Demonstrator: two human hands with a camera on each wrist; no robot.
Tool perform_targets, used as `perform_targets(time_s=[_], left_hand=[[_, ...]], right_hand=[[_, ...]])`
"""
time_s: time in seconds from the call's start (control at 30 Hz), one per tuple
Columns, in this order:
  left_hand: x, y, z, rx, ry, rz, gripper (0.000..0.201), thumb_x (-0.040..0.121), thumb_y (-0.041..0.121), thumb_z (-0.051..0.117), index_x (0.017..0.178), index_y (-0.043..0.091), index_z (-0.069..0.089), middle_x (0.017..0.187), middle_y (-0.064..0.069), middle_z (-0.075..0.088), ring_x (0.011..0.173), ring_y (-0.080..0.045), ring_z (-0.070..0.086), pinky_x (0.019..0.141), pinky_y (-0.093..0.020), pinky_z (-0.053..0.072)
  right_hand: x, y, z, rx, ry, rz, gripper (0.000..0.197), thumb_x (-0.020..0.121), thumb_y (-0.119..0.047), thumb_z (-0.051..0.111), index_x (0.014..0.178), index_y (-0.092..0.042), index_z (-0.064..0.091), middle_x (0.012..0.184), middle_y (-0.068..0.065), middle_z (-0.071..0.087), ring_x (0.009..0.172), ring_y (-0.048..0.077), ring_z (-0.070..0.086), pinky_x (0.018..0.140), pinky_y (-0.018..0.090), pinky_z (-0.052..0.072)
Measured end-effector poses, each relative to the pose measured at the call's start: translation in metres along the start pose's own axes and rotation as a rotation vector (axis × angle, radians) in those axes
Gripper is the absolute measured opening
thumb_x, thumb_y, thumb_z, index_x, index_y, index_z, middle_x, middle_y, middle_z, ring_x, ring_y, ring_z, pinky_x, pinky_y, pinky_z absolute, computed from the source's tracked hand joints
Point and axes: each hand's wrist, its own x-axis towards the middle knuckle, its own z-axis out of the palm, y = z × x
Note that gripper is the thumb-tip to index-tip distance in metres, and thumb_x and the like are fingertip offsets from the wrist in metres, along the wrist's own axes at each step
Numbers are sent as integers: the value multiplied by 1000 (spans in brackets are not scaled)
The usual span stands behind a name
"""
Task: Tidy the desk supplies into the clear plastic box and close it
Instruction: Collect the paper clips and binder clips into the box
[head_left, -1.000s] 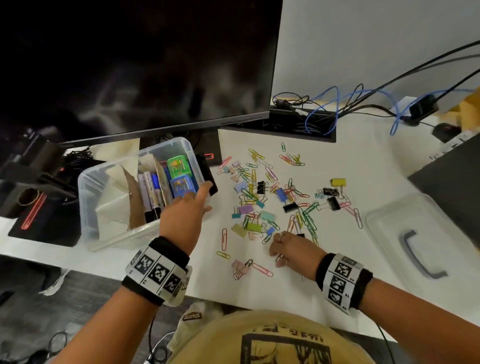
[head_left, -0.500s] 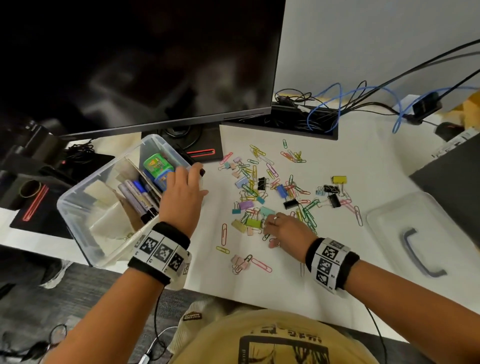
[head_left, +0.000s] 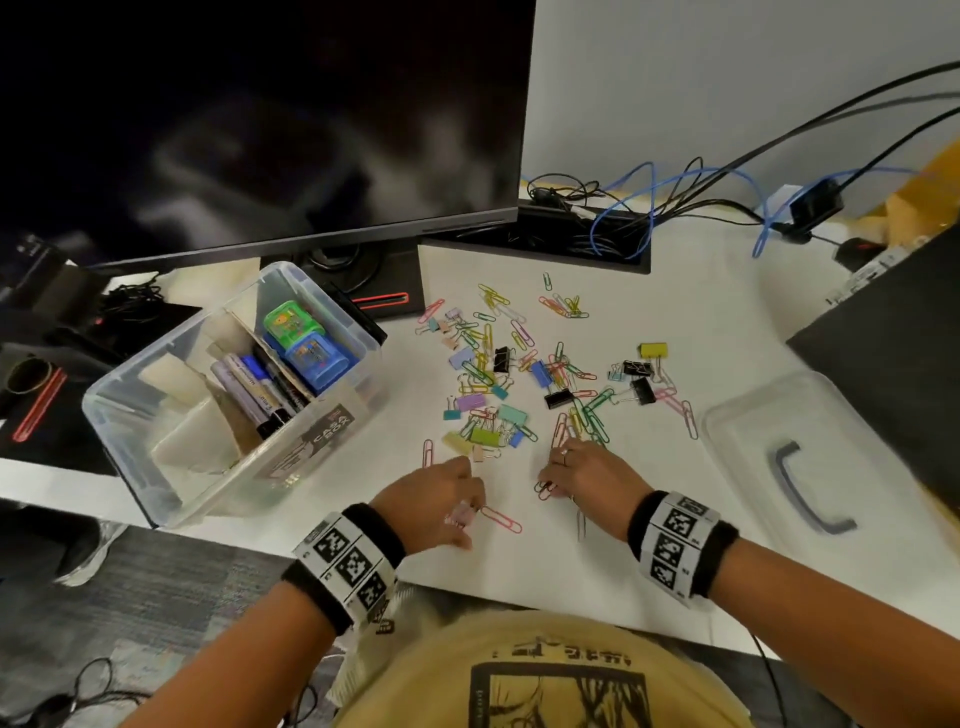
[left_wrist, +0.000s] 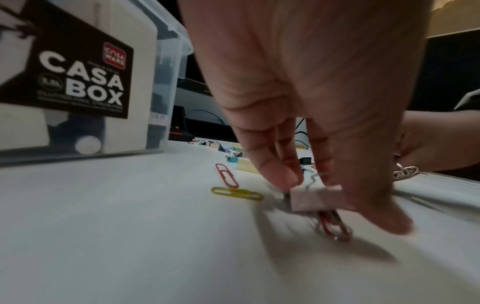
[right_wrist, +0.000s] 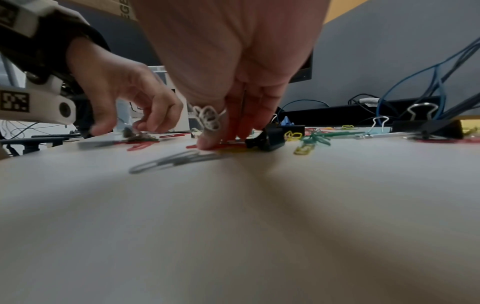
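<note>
The clear plastic box (head_left: 156, 358) stands open at the left, holding markers, paper and two small coloured cases. Its lid (head_left: 753, 415) lies flat at the right. Coloured paper clips and binder clips (head_left: 519, 384) are scattered between them. My left hand (head_left: 467, 504) is at the near side of the pile and pinches a pale pink binder clip (left_wrist: 311, 199) between thumb and fingers, a red paper clip (left_wrist: 335, 228) under it. My right hand (head_left: 558, 475) presses straight fingers (right_wrist: 207, 142) onto clips on the desk beside a black binder clip (right_wrist: 270, 135).
A dark monitor (head_left: 260, 130) and its stand (head_left: 384, 296) rise behind the box. A cable tray (head_left: 571, 244) with blue and black cables sits at the back. A dark slab (head_left: 893, 364) borders the lid. A grey paper clip (right_wrist: 176, 160) lies near the desk's front edge.
My left hand let go of the box rim and came down right to the pink binder clip. The box has turned and shifted. My right hand stayed on the near clips.
</note>
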Motion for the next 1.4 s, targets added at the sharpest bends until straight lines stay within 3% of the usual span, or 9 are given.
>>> perform_targets(time_s=[0.2, 0.33, 0.53, 0.63, 0.8, 0.9, 1.03, 1.23, 1.4], left_hand=[[1, -8, -22, -49, 277, 29, 20, 91, 21, 56, 101, 11, 71, 101, -6, 67, 92, -19, 62, 80, -20, 43], [4, -30, -38, -13, 569, -92, 16, 89, 11, 57, 97, 6, 71, 96, -12, 66, 84, -26, 63, 76, -36, 53], [1, -36, -23, 200, 582, -100, 14, 71, 19, 77, 81, 9, 77, 100, -12, 72, 87, -28, 69, 71, -36, 61], [-6, -28, -9, -39, 459, -130, 76, 70, 74, 46, 103, 10, 71, 103, -6, 66, 94, -20, 65, 79, -32, 57], [-6, -12, 10, -164, 256, -246, 128, 35, 95, 35, 127, 9, 53, 118, -1, 47, 106, -16, 50, 93, -22, 42], [5, 0, 18, -114, 190, -236, 91, 66, 63, 67, 137, 10, 44, 130, -2, 42, 117, -17, 46, 101, -22, 39], [18, 7, 21, -160, 139, -169, 58, 81, 24, 69, 134, 9, 49, 124, -4, 48, 115, -19, 49, 100, -20, 41], [27, 13, 21, -189, 159, -121, 45, 86, 17, 63, 129, 9, 55, 119, -9, 54, 112, -23, 53, 99, -23, 42], [38, 19, 13, -179, 193, -99, 38, 84, 17, 64, 122, 10, 63, 116, -11, 60, 110, -24, 54, 95, -26, 40]], right_hand=[[5, -1, 2, -123, 13, -53, 36, 37, -25, 91, 63, -20, 68, 63, -5, 68, 57, 12, 64, 49, 15, 49], [12, -4, -4, -198, 44, -55, 35, 37, -30, 91, 62, -20, 70, 63, -5, 69, 59, 11, 64, 54, 15, 49], [13, -11, -4, -158, 103, -94, 31, 37, -20, 91, 56, -22, 67, 62, -7, 67, 61, 11, 64, 54, 14, 49], [1, -5, 1, 83, 219, 41, 27, 51, -6, 87, 72, -16, 73, 75, 3, 72, 69, 20, 68, 59, 23, 58], [-26, 28, -3, 335, 298, 480, 43, 77, 19, 50, 113, -2, 64, 107, 21, 66, 97, 35, 61, 84, 37, 51], [-33, 38, 4, 295, 203, 449, 53, 71, 25, 51, 116, -1, 62, 111, 18, 66, 99, 35, 62, 80, 41, 56], [-43, 39, 5, 256, 217, 481, 38, 49, 24, 71, 77, -1, 72, 73, 17, 69, 62, 34, 66, 47, 34, 56], [-23, 10, -11, 301, 170, 402, 41, 80, -28, 69, 115, -8, 62, 111, 12, 66, 107, 28, 55, 95, 36, 47], [-20, 7, -21, 331, 96, 403, 40, 84, -28, 64, 119, -10, 59, 113, 12, 64, 110, 27, 51, 98, 35, 43]])
